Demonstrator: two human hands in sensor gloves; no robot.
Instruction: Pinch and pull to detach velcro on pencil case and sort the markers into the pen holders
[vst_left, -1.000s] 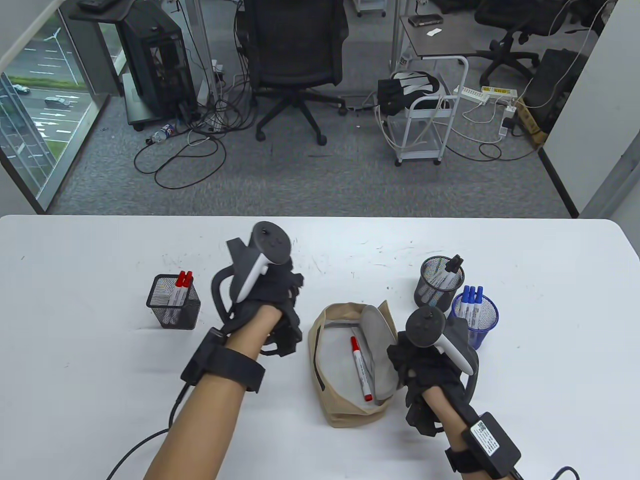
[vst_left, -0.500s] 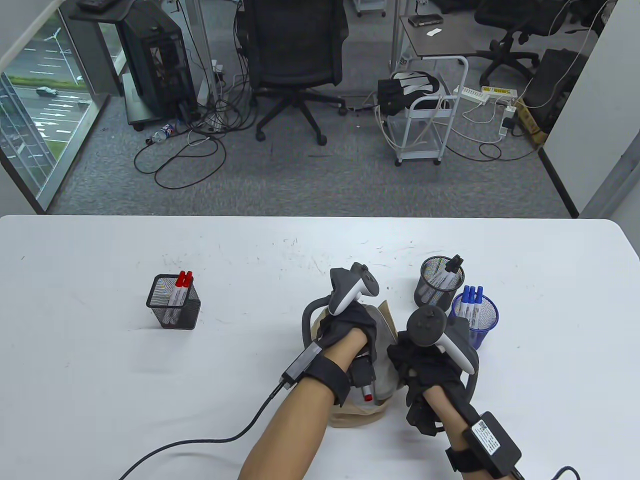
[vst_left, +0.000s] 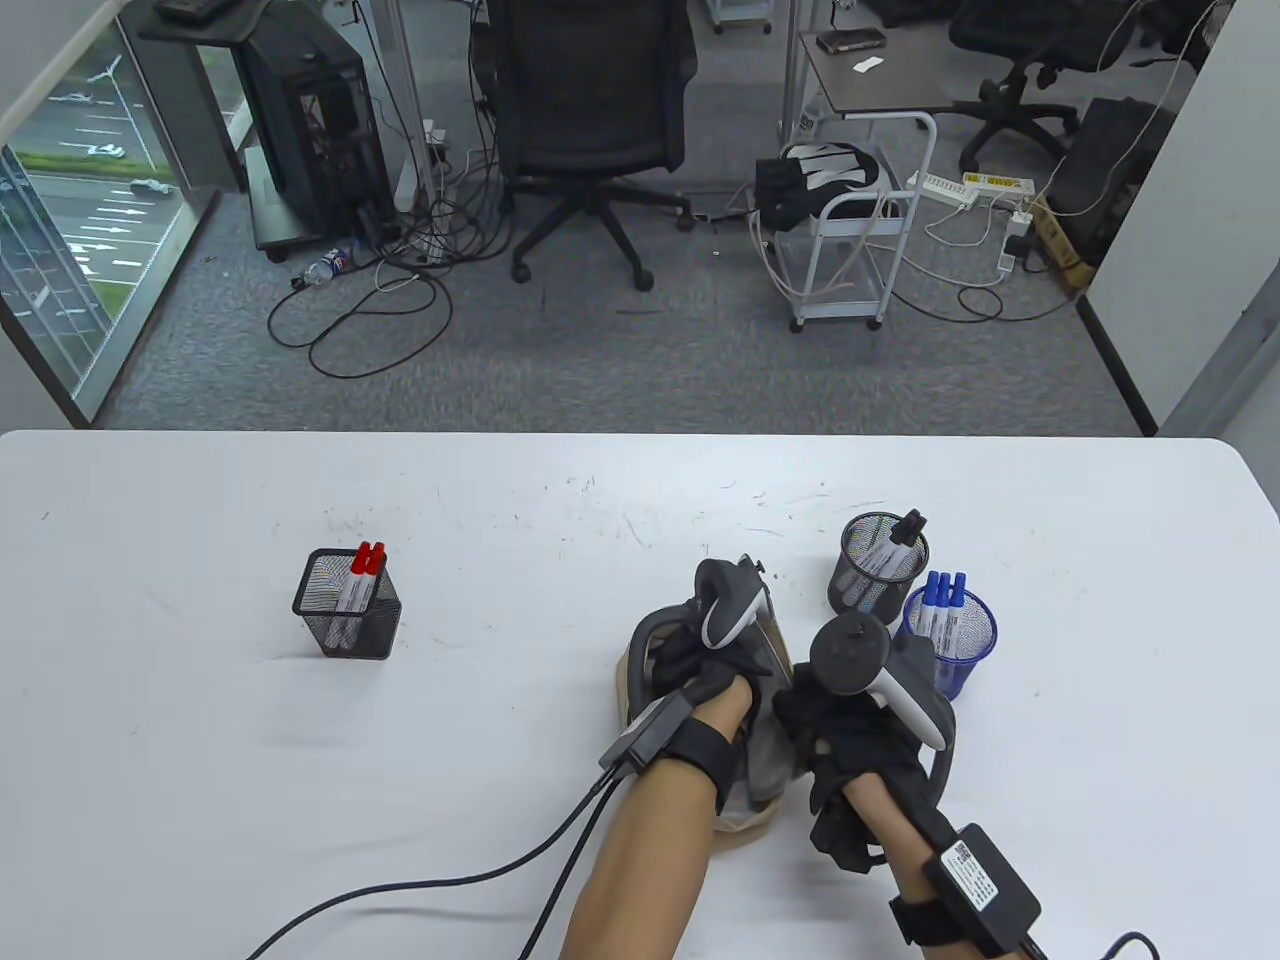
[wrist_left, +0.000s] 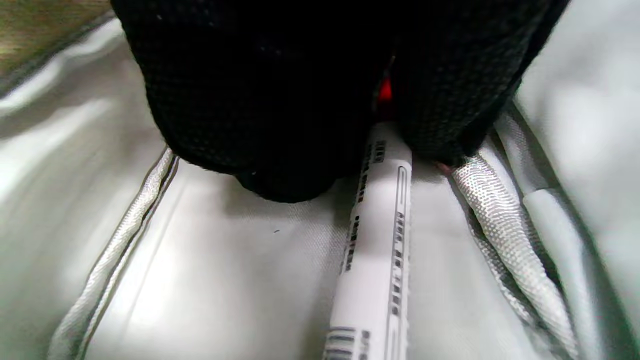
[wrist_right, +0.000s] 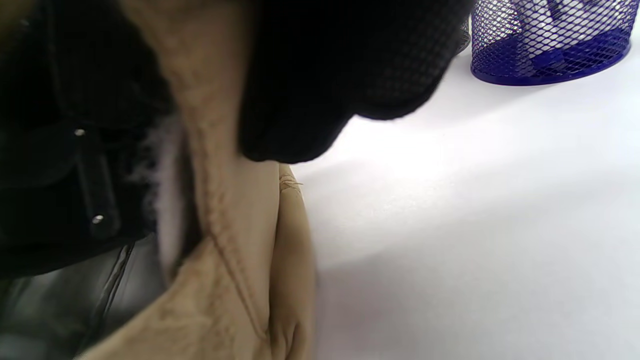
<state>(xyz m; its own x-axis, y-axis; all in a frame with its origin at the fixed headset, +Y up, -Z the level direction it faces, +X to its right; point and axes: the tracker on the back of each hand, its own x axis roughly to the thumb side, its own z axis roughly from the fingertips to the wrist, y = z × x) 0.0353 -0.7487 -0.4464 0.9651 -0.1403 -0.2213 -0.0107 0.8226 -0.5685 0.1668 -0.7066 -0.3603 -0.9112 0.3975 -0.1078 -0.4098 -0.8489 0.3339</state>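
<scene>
A second ago my left hand (vst_left: 705, 665) hung over the bare table between the square black holder (vst_left: 346, 618) and the pencil case (vst_left: 745, 812), and the red marker (wrist_left: 372, 260) lay in full view on the grey lining; now that hand is down inside the open case and, from the table view, covers the marker completely. In the left wrist view my gloved fingers (wrist_left: 260, 100) curl down around the marker's capped end, a sliver of red showing between them, while the white barrel runs out below and looks as if it lies on the lining, so I judge the pinch is just closing and the lift has not begun. My right hand (vst_left: 850, 740) has not shifted: it sits at the right edge of the case, and in the right wrist view its fingers press on the tan flap, holding the mouth open, with the blue holder (wrist_right: 550, 45) close behind; I cannot tell for sure whether the fingers wrap the fabric or only bear on it. The velcro is already parted. Two red-capped markers stand in the square holder on the left, blue ones in the blue holder, a black-capped one in the round black holder (vst_left: 880, 565), so this marker looks like the last one out, bound for the far-left holder.
</scene>
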